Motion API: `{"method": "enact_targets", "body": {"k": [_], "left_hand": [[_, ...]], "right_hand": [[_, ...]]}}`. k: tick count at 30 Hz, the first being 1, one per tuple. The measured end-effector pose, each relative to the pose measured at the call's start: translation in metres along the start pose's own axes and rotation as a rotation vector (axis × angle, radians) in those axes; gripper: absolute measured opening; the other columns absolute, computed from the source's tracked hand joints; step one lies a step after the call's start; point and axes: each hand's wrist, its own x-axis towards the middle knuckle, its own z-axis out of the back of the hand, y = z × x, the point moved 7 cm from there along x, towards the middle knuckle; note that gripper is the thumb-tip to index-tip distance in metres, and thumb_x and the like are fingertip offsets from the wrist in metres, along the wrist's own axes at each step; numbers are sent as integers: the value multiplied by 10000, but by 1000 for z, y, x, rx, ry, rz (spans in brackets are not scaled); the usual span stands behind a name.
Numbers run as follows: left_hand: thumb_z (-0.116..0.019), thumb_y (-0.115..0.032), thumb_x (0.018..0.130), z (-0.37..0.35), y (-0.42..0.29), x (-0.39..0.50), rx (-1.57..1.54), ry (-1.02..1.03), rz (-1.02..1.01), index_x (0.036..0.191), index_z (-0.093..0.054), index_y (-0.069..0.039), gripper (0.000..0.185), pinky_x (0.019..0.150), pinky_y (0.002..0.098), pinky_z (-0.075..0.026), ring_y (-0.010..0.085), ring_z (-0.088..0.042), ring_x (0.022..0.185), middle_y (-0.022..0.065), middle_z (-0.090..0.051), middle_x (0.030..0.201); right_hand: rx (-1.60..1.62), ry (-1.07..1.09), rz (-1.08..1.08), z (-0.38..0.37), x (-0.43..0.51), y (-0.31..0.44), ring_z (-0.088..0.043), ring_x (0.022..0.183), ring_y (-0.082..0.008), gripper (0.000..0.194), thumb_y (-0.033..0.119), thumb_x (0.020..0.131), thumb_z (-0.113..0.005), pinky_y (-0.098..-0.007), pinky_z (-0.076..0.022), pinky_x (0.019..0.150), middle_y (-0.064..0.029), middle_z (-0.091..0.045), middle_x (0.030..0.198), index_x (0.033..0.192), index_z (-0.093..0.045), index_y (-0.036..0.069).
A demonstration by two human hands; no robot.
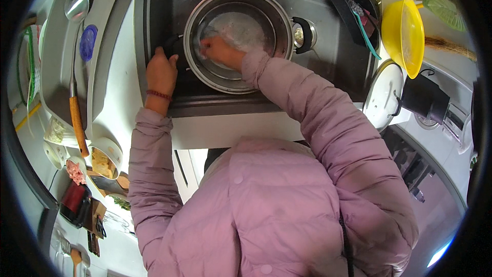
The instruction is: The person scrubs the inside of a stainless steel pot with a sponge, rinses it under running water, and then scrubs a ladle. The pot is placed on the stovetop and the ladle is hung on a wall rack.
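A stainless steel pot (238, 86) with black side handles sits in the dark sink (323, 73). Shallow water with whitish foam or bubbles (240, 27) covers part of its bottom. My right hand (221, 50) reaches inside, fingers curled low near the left inner wall; motion blur hides whether they hold anything. At the pot's left side, my left hand (161, 71), wearing a dark red bead bracelet (159, 94), is closed at the black left handle (172, 42), which it partly covers. The right handle (303, 35) points towards the drain (313, 32).
Left of the sink, a grey basin (54, 65) holds a ladle (73, 69) and a blue disc (88, 43). Food bowls (117, 150) stand below it. A black caddy (340, 7), a yellow basin (392, 34) and a lid (378, 100) line the right side.
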Motion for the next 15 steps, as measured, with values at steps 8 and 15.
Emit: {"method": "enact_targets", "body": {"k": [8,15], "left_hand": [[-656,-165,779,-3,2,1,-11,-2,-28,969,-524,63,325,668,468,-480,425,-598,779,273,-606,793],[-662,-172,778,-2,1,0,4,-10,-15,997,-522,74,358,665,462,-481,428,-597,786,284,-603,799]], "right_hand": [[-777,555,391,-3,-74,-24,-538,617,-194,121,72,730,-559,-357,-435,617,-176,-582,695,806,-632,12],[335,-77,-13,7,26,-12,-449,552,-149,76,68,737,-561,-334,-372,532,-46,-499,591,689,-547,11]]}}
